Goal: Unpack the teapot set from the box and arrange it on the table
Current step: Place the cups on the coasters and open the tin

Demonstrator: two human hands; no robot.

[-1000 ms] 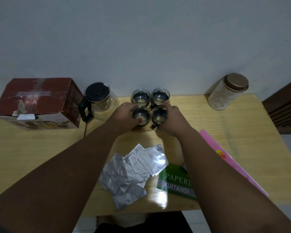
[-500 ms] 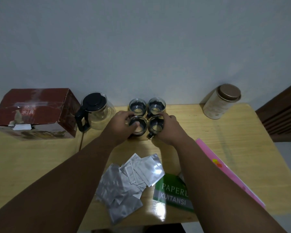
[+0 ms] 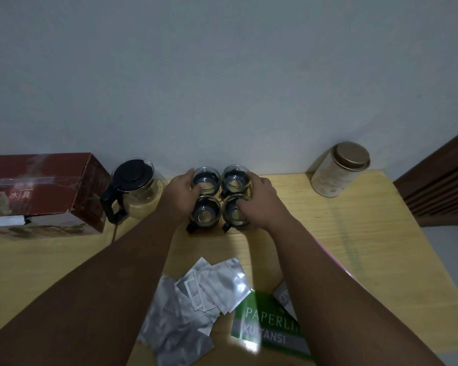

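Four cups (image 3: 205, 213) stand squared mid-frame as the left hand (image 3: 181, 194) slides back to grip the rear-left one and the right hand (image 3: 259, 204) clasps both right ones: arranging seems nearly done.

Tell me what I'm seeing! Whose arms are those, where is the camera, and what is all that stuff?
There is no machine here, just a person. The camera sits on their head and looks down, so both arms reach in from the bottom of the picture. On the wooden table four glass cups stand in a square. The left hand and the right hand curl their fingers round the cups from each side. Left of the cups is a glass teapot with a black lid, then a red box. A tin stands at the far right. Near the person lie silver packets and a green booklet.
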